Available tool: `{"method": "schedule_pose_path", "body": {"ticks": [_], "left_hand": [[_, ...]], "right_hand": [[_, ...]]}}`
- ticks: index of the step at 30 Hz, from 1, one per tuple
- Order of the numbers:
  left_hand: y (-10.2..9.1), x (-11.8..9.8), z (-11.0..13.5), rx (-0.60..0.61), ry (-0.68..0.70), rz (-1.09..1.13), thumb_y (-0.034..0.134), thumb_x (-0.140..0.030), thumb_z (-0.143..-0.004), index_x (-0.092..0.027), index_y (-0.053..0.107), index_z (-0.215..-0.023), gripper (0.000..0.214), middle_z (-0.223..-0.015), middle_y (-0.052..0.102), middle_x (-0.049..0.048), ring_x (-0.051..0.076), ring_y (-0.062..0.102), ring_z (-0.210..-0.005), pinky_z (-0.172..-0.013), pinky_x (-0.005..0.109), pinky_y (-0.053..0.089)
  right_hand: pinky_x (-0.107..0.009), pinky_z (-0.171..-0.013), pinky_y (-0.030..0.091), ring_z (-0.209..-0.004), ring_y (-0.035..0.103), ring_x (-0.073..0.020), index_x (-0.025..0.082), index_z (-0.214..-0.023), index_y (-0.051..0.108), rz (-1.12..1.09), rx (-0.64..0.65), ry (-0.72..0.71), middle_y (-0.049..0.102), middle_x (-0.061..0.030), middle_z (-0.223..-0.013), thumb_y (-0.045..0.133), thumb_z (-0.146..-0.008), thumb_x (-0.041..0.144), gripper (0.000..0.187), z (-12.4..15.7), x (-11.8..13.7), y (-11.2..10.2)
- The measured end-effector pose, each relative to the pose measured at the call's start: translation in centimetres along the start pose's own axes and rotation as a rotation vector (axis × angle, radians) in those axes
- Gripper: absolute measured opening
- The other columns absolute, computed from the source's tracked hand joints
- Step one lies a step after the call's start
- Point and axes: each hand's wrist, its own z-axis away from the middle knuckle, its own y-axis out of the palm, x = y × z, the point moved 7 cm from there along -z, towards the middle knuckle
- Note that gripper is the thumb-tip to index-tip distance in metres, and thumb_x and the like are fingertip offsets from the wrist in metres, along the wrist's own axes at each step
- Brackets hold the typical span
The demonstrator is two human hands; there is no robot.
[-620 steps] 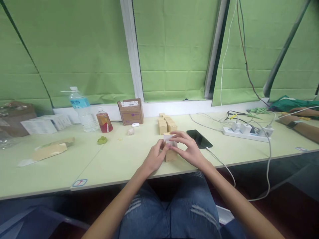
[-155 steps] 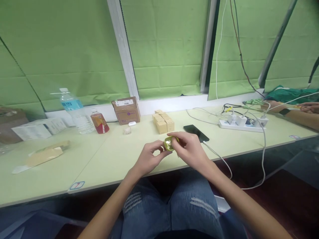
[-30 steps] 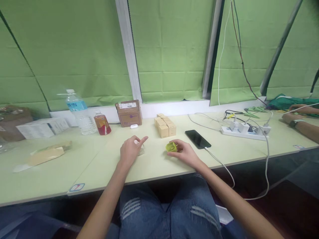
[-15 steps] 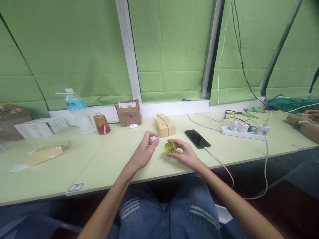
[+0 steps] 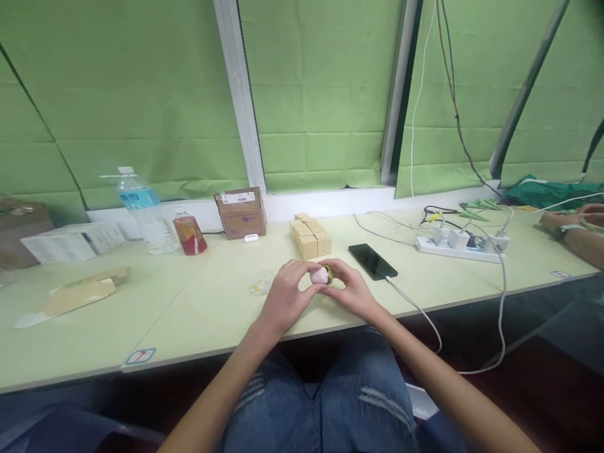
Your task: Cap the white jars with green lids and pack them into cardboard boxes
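Note:
My left hand [image 5: 289, 294] pinches a small, rounded, whitish-pink object [image 5: 319, 275] between thumb and fingers. I cannot make out its kind. It is held against the mouth of a small yellow-green hollow case [image 5: 329, 271], which is gripped by my right hand [image 5: 353, 290]. Most of the case is hidden behind the pale object and my fingers, so how far the two overlap cannot be seen. Both hands are just above the table's front part, fingertips close together. Beside my left hand lies a clear plastic piece [image 5: 261, 283] with a bit of yellow.
Small cardboard boxes [image 5: 309, 238] stand behind my hands. A black phone [image 5: 373, 261] on a white cable lies to the right, near a power strip [image 5: 460, 250]. Leftward are a brown carton [image 5: 241, 214], an earbud case [image 5: 251, 238], a drink bottle [image 5: 190, 233] and a water bottle [image 5: 150, 217]. Another person's hand [image 5: 561, 221] rests far right.
My left hand has moved right, bringing the whitish-pink object to the yellow-green case. The right hand has turned the case's opening toward it. The clear plastic piece has come into plain view.

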Motion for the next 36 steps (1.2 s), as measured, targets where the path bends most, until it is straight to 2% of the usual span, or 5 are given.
{"method": "schedule_pose_path", "body": {"ticks": [15,20,27,33,36], "left_hand": [[1.0,-0.6,1.0,-0.075,0.209,-0.092,0.066,-0.019,-0.093,-0.017,0.068,-0.122,0.028,-0.120,0.075,0.0116,0.024,0.072,-0.112,-0.098,0.041,0.060],[1.2,-0.5,0.9,-0.008,0.164,-0.090,0.064,-0.026,-0.096,-0.019,0.068,-0.124,0.030,-0.123,0.074,0.0112,0.026,0.071,-0.114,-0.101,0.043,0.058],[1.3,0.5,0.7,-0.027,0.057,0.079,0.066,-0.029,-0.095,-0.023,0.069,-0.126,0.032,-0.130,0.072,0.0074,0.025,0.067,-0.122,-0.109,0.042,0.054],[1.6,1.3,0.7,-0.036,-0.086,0.171,0.067,-0.031,-0.094,-0.023,0.066,-0.126,0.033,-0.127,0.072,0.0069,0.024,0.069,-0.117,-0.106,0.041,0.055],[2.5,1.3,0.9,-0.009,-0.159,0.324,0.066,-0.031,-0.094,-0.023,0.064,-0.126,0.033,-0.132,0.069,0.0072,0.023,0.069,-0.117,-0.094,0.036,0.063]], "right_hand": [[-0.037,-0.096,0.053,-0.107,0.067,-0.0224,0.024,-0.117,0.061,-0.112,0.009,0.026,0.069,-0.0073,-0.114,0.083,-0.080,0.042,0.047,0.2,-0.7,-0.1],[-0.041,-0.101,0.051,-0.112,0.066,-0.0241,0.023,-0.117,0.060,-0.092,-0.002,0.015,0.069,-0.0096,-0.120,0.082,-0.081,0.044,0.048,0.2,-0.5,-0.2],[-0.039,-0.098,0.052,-0.108,0.067,-0.0239,0.023,-0.117,0.058,-0.115,0.033,0.024,0.070,-0.0081,-0.114,0.081,-0.082,0.044,0.047,0.2,-0.2,0.1],[-0.041,-0.100,0.050,-0.112,0.064,-0.0253,0.024,-0.127,0.056,0.078,0.006,-0.032,0.066,-0.0085,-0.123,0.071,-0.091,0.041,0.042,0.3,0.6,-0.2],[-0.042,-0.096,0.049,-0.110,0.060,-0.0267,0.026,-0.126,0.061,0.203,-0.050,-0.107,0.065,-0.0091,-0.122,0.069,-0.092,0.041,0.038,0.4,1.4,-0.5]]}}
